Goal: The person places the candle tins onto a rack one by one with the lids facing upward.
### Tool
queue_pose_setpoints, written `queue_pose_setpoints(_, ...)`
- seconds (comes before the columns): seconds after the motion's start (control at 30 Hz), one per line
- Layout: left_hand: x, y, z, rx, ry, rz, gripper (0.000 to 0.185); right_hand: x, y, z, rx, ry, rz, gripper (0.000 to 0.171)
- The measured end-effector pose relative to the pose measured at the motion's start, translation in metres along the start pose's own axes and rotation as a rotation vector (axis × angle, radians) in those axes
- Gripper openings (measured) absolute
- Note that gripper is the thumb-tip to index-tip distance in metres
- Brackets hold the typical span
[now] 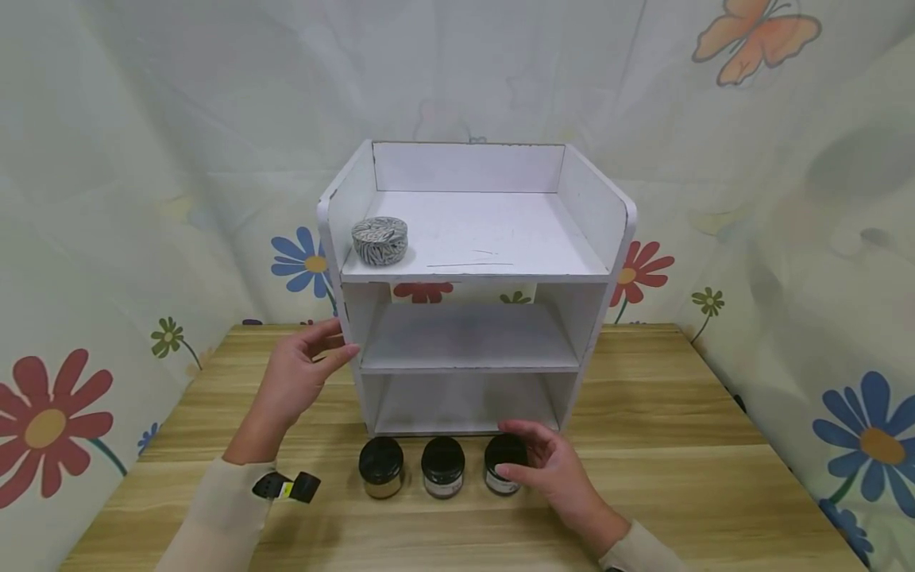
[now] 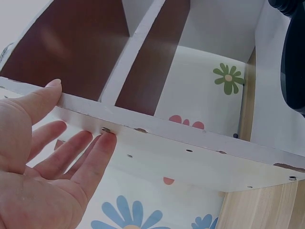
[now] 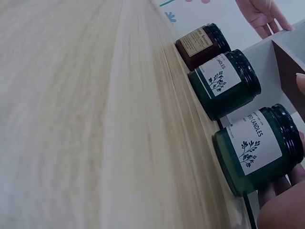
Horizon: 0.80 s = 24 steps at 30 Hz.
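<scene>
A white wooden shelf unit (image 1: 472, 369) stands on the table. My left hand (image 1: 303, 365) holds its left side panel, the thumb over the front edge and the fingers (image 2: 97, 157) against the outer face. Lidded candle jars stand upright in a row before the unit: a brown one (image 3: 198, 45) on the left, a green one (image 3: 219, 83) in the middle and another green one (image 3: 252, 148) on the right. My right hand (image 1: 546, 473) is around the right jar, its fingers beside and behind it. The right thumb appears apart from the lid.
A round tin (image 1: 380, 241) with a black-and-white pattern sits on the left of the unit's top shelf. Below are two white compartments. Flower-printed cloth (image 1: 179, 238) hangs behind and beside the wooden table (image 1: 679, 445).
</scene>
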State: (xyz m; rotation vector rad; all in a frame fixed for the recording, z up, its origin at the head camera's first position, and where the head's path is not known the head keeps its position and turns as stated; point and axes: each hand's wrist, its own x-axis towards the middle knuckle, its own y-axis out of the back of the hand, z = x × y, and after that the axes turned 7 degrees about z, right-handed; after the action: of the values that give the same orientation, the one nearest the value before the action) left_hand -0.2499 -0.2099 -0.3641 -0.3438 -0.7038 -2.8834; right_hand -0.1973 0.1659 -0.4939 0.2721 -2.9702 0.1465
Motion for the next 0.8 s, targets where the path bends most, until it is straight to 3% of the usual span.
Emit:
queue_pose_setpoints(0.27, -0.0002, -0.0003, 0.0001, -0.007, -0.001, 0.0, 0.064, 0.0, 0.0008, 0.0034, -0.04, -0.059, 0.019, 0.07)
queue_pose_setpoints(0.8, -0.0001, -0.0005, -0.0007, -0.023, -0.011, -0.002, 0.062, 0.001, 0.0024, 0.0069, -0.057, -0.066, -0.013, 0.074)
